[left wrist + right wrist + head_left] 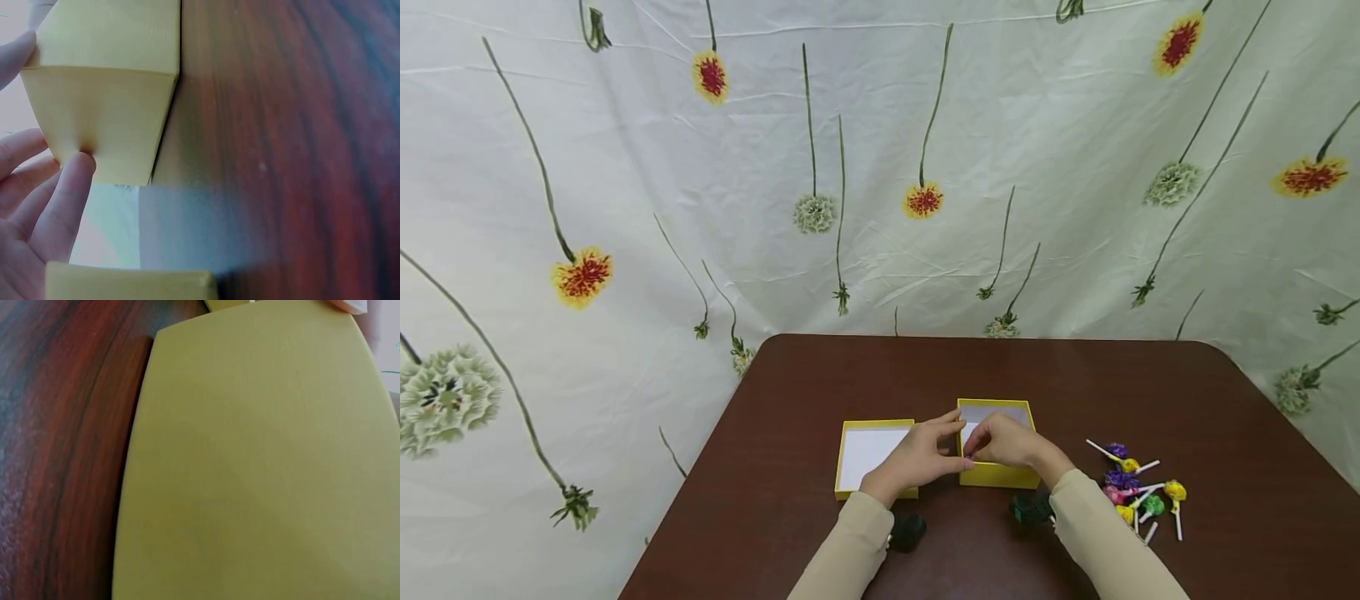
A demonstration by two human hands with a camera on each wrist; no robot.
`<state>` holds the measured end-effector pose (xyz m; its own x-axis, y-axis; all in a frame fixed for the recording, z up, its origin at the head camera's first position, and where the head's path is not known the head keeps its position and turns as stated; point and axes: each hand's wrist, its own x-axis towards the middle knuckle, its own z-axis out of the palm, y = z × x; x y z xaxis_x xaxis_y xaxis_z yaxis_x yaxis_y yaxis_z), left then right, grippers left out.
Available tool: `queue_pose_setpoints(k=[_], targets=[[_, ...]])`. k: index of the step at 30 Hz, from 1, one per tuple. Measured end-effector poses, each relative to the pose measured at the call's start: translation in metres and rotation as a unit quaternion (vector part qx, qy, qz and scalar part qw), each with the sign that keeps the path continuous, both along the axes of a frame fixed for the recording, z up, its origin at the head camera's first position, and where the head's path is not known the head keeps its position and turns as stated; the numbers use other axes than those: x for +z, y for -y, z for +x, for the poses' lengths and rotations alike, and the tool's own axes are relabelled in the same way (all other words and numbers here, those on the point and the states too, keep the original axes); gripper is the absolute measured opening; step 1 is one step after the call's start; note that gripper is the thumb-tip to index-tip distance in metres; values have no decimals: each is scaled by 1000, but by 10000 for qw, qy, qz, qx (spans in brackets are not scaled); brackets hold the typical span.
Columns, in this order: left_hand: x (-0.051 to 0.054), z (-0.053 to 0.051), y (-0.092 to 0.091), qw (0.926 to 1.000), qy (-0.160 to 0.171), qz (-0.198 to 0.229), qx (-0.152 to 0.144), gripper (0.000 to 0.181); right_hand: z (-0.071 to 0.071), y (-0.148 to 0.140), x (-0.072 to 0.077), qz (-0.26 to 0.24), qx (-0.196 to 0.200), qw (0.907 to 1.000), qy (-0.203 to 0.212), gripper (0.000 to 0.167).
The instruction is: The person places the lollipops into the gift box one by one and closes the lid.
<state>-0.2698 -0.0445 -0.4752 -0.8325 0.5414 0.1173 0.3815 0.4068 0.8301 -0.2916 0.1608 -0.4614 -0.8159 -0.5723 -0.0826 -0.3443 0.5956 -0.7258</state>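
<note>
From my remote seat, the largest thing I see is a white flower-printed cloth (880,167), hung across 12 o'clock. Below it spreads the dark red-brown bench (820,375). Two beige sleeves (850,546) reach in, one from 7 o'clock and one from 5.

The deep yellow box (1000,476) stands on the bench with its white inside facing up, just beyond the wrists. At its 9 o'clock sits a shallow yellow tray (867,454), also white inside, partly hidden by my left hand (921,454). That hand grasps nothing: its fingers are extended, and in the left wrist view I see a fingertip pressing the box's wall.

My right hand (1006,442) comes over the box from 4 o'clock, fingers bent down inside, thumb and fingertip pinching a purple piece, mostly hidden, at the box's 8 o'clock corner.

A dark object (907,532) shows by each wrist, at the box's 7 and 5 o'clock. Smaller again, lollipops (1122,480) in purple, yellow, pink and green lie heaped between 3 and 4 o'clock, white sticks pointing every way.

Smallest is that purple piece (968,456).
</note>
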Motion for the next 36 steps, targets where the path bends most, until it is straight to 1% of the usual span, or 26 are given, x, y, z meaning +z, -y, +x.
queue_pose_setpoints(k=[9, 15, 26, 36], targets=[[1, 1, 0, 9999, 90, -49, 64, 69, -3, 1, -1, -7, 71, 9999, 148, 13], [2, 2, -1, 10000, 47, -29, 47, 68, -3, 1, 0, -28, 125, 9995, 303, 12], [2, 2, -1, 9999, 86, -10, 92, 68, -3, 1, 2, -43, 182, 9984, 525, 12], [1, 1, -1, 9999, 123, 21, 67, 68, -4, 0, 1, -49, 102, 9975, 691, 12]])
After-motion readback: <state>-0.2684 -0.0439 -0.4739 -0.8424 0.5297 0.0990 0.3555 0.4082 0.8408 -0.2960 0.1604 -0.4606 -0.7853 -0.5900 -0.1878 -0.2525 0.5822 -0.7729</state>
